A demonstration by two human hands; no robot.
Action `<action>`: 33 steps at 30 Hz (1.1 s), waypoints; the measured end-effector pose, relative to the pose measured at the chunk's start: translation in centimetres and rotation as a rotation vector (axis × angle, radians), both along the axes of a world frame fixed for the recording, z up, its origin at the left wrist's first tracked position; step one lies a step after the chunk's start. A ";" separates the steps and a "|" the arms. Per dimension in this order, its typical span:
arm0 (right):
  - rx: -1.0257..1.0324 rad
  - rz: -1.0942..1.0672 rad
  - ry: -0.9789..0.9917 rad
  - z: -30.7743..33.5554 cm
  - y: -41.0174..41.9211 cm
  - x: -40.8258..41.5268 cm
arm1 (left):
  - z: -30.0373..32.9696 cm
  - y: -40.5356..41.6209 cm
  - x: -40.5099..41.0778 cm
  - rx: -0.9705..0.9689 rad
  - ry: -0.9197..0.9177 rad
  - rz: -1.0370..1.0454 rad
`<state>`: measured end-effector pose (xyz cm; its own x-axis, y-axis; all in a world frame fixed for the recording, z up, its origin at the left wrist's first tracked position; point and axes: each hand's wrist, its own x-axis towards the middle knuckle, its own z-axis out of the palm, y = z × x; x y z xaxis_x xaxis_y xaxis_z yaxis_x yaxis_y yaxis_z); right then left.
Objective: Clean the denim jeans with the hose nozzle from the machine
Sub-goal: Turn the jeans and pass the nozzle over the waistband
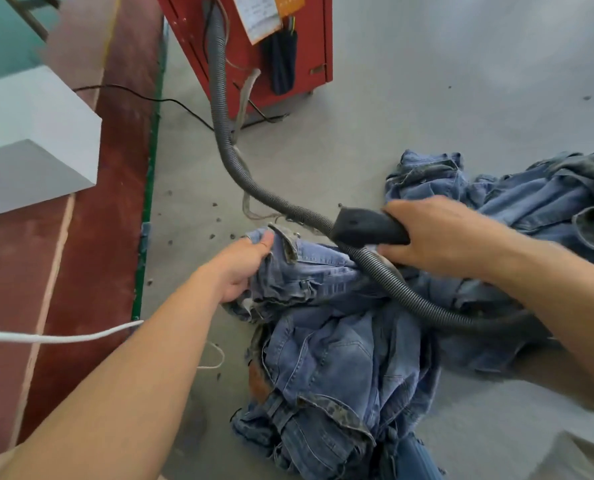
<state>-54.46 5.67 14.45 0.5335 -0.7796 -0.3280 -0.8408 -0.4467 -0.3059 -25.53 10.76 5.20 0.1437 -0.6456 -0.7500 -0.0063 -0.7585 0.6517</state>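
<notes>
While the right hand (441, 233) wraps its fingers and thumb around the dark hose nozzle (365, 226), the left hand (243, 268) clutches a bunched edge of the denim jeans (309, 275) on the grey floor (427, 109). The left fingers are curled into the fabric near the waistband, with the thumb lying on top of the cloth. The nozzle is a black, wedge-shaped piece held just above the jeans, its wide end pointing left, toward the left hand. Whether it touches the denim cannot be told.

A grey ribbed hose (226, 143) runs down from the red machine (254, 46) at the top of the view, curves across the floor to the nozzle, then loops over the jeans and passes under the right forearm.

The gripped jeans lie at the centre of the view, on top of a crumpled heap of more blue jeans (326, 375) that spreads toward the viewer. A second pile of denim (517, 195) lies to the right, behind the right hand.

A paper tag (261, 15) hangs on the machine. At left, a white block (29, 140) sits on a dark red strip of flooring (108, 209), and a white cord (56, 337) crosses it, ending beside the left forearm. Small dark specks dot the floor near the jeans.
</notes>
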 end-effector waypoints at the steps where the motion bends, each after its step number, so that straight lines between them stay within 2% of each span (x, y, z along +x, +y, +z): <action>1: -0.098 0.009 -0.030 1.1 -0.7 -0.1 | 0.9 -0.1 0.3 -0.043 -0.014 0.025; 5: -0.548 0.111 -0.338 6.9 -4.1 -1.0 | 2.5 0.5 0.0 -0.079 0.030 0.140; 6: -0.641 0.166 -0.362 7.9 -4.7 -1.2 | 2.9 0.8 -0.3 -0.065 0.076 0.170; 8: -0.683 0.256 -0.349 8.9 -5.1 -1.5 | 3.6 1.1 -0.4 -0.058 0.169 0.213; 12: -0.629 0.440 -0.197 8.0 -4.9 -2.6 | 4.1 1.4 0.0 -0.070 0.246 0.208; 15: -0.356 0.496 0.173 3.3 -4.1 -3.5 | 3.7 1.8 0.0 -0.089 0.229 0.183; 17: -0.243 0.543 0.262 0.1 -3.4 -3.9 | 3.4 1.9 0.1 -0.103 0.245 0.159; 20: -0.249 0.566 0.255 -2.5 -3.1 -3.5 | 3.6 1.9 0.4 -0.107 0.316 0.141; 24: -0.250 0.529 0.196 -4.2 -2.0 -1.3 | 4.3 1.9 0.7 -0.090 0.503 0.120; 28: -0.091 0.454 -0.021 -1.0 -0.9 0.6 | 4.4 1.9 0.8 -0.088 0.662 0.136; 33: -0.108 0.195 -0.166 4.3 -0.8 0.4 | 5.1 1.8 -0.1 -0.166 0.865 0.126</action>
